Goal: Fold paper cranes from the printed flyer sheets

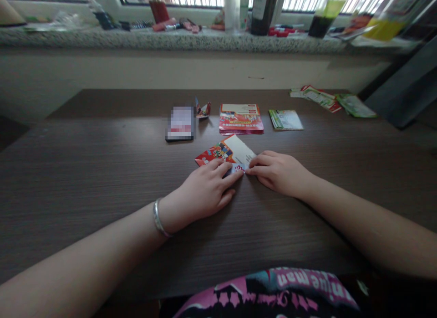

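A folded sheet of printed paper (229, 153), red and white, lies on the dark wooden table (102, 172) in front of me. My left hand (201, 192) lies on its near left part with the fingers pressing down flat. My right hand (276, 172) pinches the paper's near corner with the fingertips drawn together. The two hands meet at that corner. A silver bangle (158, 217) sits on my left wrist.
Behind the paper lie a phone (180, 123), a small folded paper figure (203, 110), a stack of red leaflets (241, 119) and a green-white leaflet (285, 119). More leaflets (321, 97) lie at the far right. Bottles and clutter stand on the stone windowsill (177, 40).
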Available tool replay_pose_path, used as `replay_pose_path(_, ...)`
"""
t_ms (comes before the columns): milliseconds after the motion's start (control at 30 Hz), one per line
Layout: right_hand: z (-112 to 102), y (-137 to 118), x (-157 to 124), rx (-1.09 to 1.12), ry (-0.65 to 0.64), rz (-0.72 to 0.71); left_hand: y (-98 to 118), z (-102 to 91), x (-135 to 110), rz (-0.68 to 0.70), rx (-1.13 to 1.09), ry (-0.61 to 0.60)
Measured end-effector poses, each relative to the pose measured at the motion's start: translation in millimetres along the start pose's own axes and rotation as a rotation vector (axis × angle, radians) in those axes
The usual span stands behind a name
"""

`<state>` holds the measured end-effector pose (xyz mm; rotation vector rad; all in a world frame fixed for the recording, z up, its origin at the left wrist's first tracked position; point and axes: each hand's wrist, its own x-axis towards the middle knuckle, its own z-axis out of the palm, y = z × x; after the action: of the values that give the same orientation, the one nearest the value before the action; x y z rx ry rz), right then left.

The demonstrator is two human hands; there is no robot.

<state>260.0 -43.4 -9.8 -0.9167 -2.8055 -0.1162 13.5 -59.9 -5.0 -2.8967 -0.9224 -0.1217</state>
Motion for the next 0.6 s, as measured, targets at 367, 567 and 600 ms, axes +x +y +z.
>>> replay_pose_path(367,-2.1,8.8,-4.5,-0.010,-0.026,0.110,-1.7,2.4,0.1,0.002,0.009,0.001)
replay_pose_path(567,-10.4,14.3,-7.6,-0.043,-0.066,0.158,-3.6,5.0,-0.8,0.002,0.014,0.009)
replay_pose_path(600,-12.7,14.2,-7.4,-0.052,-0.084,0.168,-3.7,5.5,-1.1,0.000,0.013,0.012)
